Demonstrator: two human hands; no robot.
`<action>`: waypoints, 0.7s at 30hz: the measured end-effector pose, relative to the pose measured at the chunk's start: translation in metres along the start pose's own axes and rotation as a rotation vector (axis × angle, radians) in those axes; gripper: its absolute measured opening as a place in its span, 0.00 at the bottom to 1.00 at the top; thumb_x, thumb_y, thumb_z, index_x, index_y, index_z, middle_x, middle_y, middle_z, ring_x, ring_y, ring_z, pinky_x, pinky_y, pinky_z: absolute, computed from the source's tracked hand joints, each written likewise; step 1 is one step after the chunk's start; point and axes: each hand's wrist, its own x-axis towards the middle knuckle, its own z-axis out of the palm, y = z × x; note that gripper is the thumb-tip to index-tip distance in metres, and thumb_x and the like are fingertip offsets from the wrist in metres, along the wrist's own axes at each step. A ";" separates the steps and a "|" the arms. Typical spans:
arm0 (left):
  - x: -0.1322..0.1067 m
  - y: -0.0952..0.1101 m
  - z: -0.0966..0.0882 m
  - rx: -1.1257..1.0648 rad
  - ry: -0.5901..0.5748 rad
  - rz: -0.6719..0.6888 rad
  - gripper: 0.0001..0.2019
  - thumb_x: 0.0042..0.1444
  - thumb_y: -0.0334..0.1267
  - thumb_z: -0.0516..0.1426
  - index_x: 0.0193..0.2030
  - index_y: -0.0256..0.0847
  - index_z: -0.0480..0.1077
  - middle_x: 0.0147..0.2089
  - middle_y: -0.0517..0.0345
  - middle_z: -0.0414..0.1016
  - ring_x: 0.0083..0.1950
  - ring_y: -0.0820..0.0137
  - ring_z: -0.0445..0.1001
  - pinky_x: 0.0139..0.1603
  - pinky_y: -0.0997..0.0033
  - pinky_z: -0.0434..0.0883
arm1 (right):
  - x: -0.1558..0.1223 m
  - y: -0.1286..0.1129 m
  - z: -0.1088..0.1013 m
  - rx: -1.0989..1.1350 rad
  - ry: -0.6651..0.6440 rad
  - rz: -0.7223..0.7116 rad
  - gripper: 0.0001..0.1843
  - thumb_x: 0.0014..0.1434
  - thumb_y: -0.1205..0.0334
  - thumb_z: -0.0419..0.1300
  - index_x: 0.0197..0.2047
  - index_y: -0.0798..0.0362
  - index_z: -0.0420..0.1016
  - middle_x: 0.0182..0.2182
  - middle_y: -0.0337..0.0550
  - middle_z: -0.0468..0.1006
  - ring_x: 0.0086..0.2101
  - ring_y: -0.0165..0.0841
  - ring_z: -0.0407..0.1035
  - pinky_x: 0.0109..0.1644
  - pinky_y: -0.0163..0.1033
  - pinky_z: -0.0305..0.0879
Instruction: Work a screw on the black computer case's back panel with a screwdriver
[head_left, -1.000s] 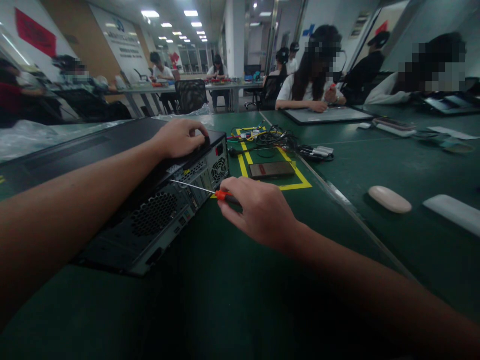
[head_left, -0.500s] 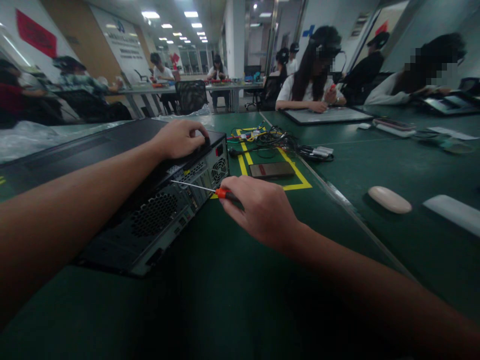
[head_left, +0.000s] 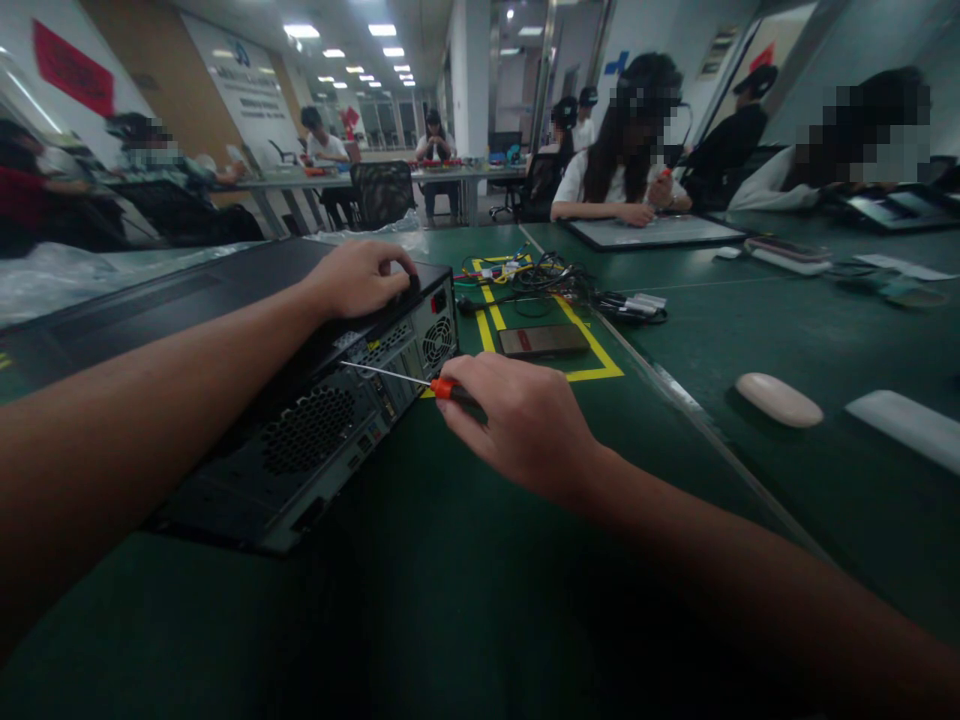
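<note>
A black computer tower (head_left: 315, 420) lies on its side on the green table, its rear panel with vents and ports turned towards me. My left hand (head_left: 360, 278) presses on its upper face, fingers curled at the far rear edge; what lies under the fingertips is partly hidden. In my right hand (head_left: 517, 415) is a screwdriver (head_left: 442, 386) with an orange and black handle, its thin shaft pointing left. The tip meets or nearly meets the rear panel near its upper edge; contact cannot be made out.
Behind my right hand lie a brown flat box (head_left: 544, 341), yellow tape (head_left: 600, 371) and tangled cables (head_left: 555, 275). A pale oval case (head_left: 780, 399) and a white object (head_left: 907, 428) are at right. Plastic wrap (head_left: 105, 265) lies behind the tower. Other people sit across the table.
Both my hands, the screwdriver and the tower hold almost the same place. In the background, a seated person has raised their hands towards the face.
</note>
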 end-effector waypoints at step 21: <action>0.002 -0.003 0.001 -0.008 0.000 -0.007 0.22 0.61 0.40 0.56 0.56 0.38 0.84 0.33 0.56 0.75 0.38 0.62 0.70 0.47 0.59 0.66 | 0.000 0.000 0.000 0.032 0.008 0.018 0.16 0.77 0.55 0.56 0.52 0.56 0.81 0.46 0.51 0.86 0.42 0.40 0.77 0.41 0.43 0.61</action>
